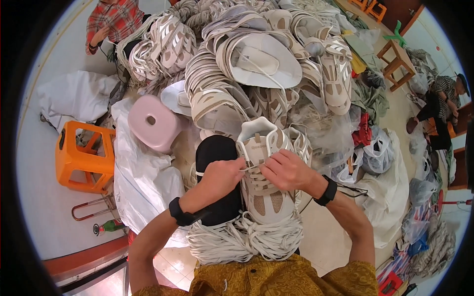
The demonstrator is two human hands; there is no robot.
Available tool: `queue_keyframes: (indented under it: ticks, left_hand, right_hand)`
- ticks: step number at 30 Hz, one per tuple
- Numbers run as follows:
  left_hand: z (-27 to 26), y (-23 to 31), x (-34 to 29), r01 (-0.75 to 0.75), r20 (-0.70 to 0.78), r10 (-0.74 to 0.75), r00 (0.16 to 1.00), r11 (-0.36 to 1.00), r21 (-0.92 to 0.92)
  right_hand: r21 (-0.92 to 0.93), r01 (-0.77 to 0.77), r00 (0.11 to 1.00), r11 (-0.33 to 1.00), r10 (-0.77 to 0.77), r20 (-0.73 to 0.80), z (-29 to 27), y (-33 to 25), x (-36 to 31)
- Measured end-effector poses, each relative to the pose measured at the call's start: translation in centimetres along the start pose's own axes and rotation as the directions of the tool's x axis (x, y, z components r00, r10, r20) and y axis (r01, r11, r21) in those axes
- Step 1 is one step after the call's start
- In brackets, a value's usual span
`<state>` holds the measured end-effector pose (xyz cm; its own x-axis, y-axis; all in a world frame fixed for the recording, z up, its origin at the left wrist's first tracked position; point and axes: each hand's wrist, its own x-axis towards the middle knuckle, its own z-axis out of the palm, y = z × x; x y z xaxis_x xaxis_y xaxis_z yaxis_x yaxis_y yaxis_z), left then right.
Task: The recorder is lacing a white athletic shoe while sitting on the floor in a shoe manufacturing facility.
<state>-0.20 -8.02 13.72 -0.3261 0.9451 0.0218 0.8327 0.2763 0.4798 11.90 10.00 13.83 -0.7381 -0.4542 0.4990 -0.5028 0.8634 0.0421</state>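
Note:
A beige and white shoe upper with mesh panels lies in front of me, its collar pointing away. Both hands work at its upper eyelets. My left hand is closed in a pinch on a white shoelace at the left eyelet edge. On the right eyelet edge, my right hand is closed on the same lace close to the tongue. Lower down, the lace crosses the upper in several rows. A black rounded pad is beside the upper, under my left wrist. A thick bundle of white laces rests against my lap.
A large heap of stacked shoe uppers rises ahead. At left are a pink stool, an orange stool and white sacking. Plastic bags and a wooden stool stand right. Two other people sit at the far left and right.

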Motion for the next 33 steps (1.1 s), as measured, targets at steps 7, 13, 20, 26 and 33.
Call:
queue_keyframes:
  ticks: [7, 13, 20, 26, 33]
  left_hand:
    - [-2.7, -0.9, 0.3, 0.375, 0.261, -0.296, 0.919, 0.861, -0.345]
    - [-1.7, -0.4, 0.3, 0.172, 0.116, -0.166, 0.979, 0.984, -0.042]
    - [-1.5, 0.4, 1.0, 0.148, 0.122, -0.129, 0.984, 0.975, -0.165]
    - [-0.4, 0.6, 0.7, 0.008, -0.088, -0.023, 0.996, 0.985, -0.171]
    - [-1.0, -0.1, 0.9, 0.113, 0.095, -0.100, 0.990, 0.982, -0.149]
  right_hand:
    - [0.092, -0.149, 0.974, 0.985, 0.162, -0.159, 1.5, -1.6, -3.4]
    - [0.333, -0.363, 0.882, 0.870, 0.436, -0.178, 2.1, -2.4, -5.4]
    - [0.187, -0.238, 0.955, 0.953, 0.264, -0.132, 1.1, -0.8, -2.8]
    - [0.062, -0.180, 0.972, 0.982, 0.188, -0.144, 0.9, -0.1, -2.2]
    - [0.180, -0.457, 0.856, 0.871, 0.485, -0.177, 1.6, 0.5, -5.6]
